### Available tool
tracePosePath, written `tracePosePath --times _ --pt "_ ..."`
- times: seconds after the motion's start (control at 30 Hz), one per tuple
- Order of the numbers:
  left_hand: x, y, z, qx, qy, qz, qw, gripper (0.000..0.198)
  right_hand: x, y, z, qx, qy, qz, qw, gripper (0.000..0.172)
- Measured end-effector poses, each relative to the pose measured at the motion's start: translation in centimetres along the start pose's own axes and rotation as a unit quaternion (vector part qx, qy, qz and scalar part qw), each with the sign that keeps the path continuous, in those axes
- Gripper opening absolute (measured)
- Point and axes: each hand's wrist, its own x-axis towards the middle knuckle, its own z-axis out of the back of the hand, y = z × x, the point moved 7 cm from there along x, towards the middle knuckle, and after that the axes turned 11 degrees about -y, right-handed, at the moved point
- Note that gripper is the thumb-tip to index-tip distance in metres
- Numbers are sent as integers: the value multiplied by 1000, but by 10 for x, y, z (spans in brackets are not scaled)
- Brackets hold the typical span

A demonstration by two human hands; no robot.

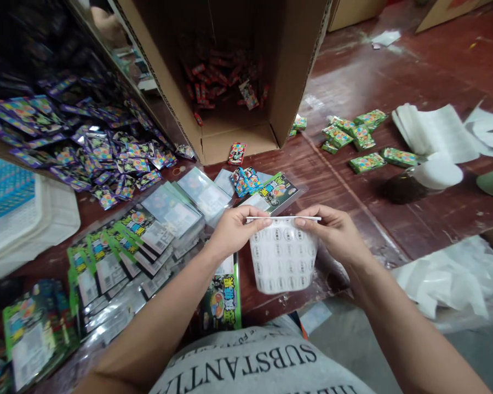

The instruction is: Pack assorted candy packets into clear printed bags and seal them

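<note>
Between my two hands I hold a white sheet of round stickers (282,254), its top edge folded over and its lower part curling down. My left hand (242,225) pinches the fold at the left end. At the right end, my right hand (327,225) is closed on the same fold. Just beyond the sheet lies a green and black printed pouch (280,191). Two small blue packets (245,180) rest beside it. Below my left forearm, another green-edged pouch (221,301) lies near the table's front edge.
An open carton (238,139) with red packets stands ahead. Purple packets (119,153) spill from a box at left, above overlapping pouches (119,246). Green boxes (353,131), white sheets (443,128) and a white-lidded jar (437,172) lie right. A white basket (53,213) is far left.
</note>
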Motion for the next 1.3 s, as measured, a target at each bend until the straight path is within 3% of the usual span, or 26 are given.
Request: tracePosePath --times 0.13,0.2,0.3,0.4,0.5,0.6,0.67,0.8,0.9,1.07,1.2,1.3 --pt "2 4 -2 66 10 -2 998 45 0 -6 12 -28 -14 -4 999 40" --pt "-1 -5 0 147 -29 -71 986 42 4 -10 22 -63 -17 15 998 40" --pt "-24 -27 -15 290 -88 -260 917 31 13 -17 38 -146 4 62 987 37" --pt "-51 -21 -63 394 29 -369 841 19 26 -21 51 -252 30 128 959 40" --pt "-58 -3 -92 462 103 -357 805 23 37 -13 60 -357 32 235 903 41" --pt "-52 -1 -96 491 101 -335 798 24 41 -3 60 -418 63 313 851 30" --pt "-47 -3 -93 495 101 -326 799 28 43 1 61 -426 81 331 838 19" --pt "-43 -7 -90 491 111 -316 804 34 43 5 63 -407 94 343 841 15" --pt "-43 -5 -91 490 113 -308 807 34 45 6 67 -393 59 345 851 16" --pt "-43 -3 -92 485 113 -296 815 34 40 5 61 -413 93 365 830 14" --pt "-43 -4 -92 480 115 -296 818 36 36 17 64 -345 50 366 863 16" --pt "-43 -3 -91 484 111 -296 816 37 37 15 55 -348 42 356 866 19"
